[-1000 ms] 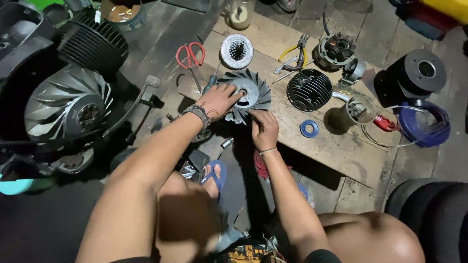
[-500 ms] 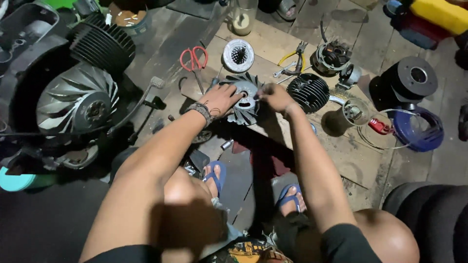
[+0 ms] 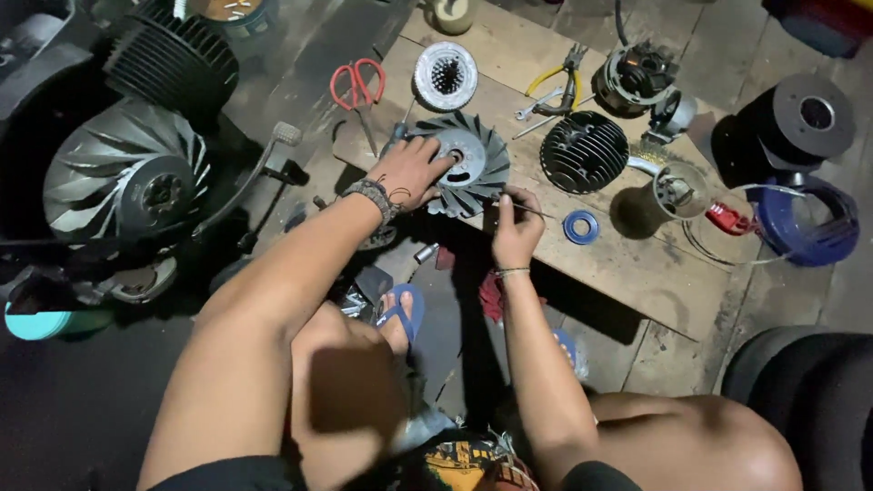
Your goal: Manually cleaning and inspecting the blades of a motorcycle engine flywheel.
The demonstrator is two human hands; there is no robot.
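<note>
A grey metal fan wheel with curved blades [image 3: 482, 156] lies on a wooden board [image 3: 618, 264]. My left hand [image 3: 411, 171] rests flat on the wheel's left side, fingers near its hub. At the wheel's lower right edge, my right hand [image 3: 515, 229] pinches a thin metal tool [image 3: 527, 210] that points to the right. I wear a bracelet on each wrist.
Red scissors [image 3: 356, 84], a round white part [image 3: 446, 75], yellow pliers [image 3: 553, 84], a black finned cylinder head [image 3: 584, 151] and a small blue ring [image 3: 580, 226] lie around the board. A large engine with a finned flywheel [image 3: 127, 186] stands at the left. A blue container [image 3: 814, 227] sits at the right.
My right hand drew back from the wheel's upper right to its lower right edge and now holds the thin tool. The left hand stayed on the wheel.
</note>
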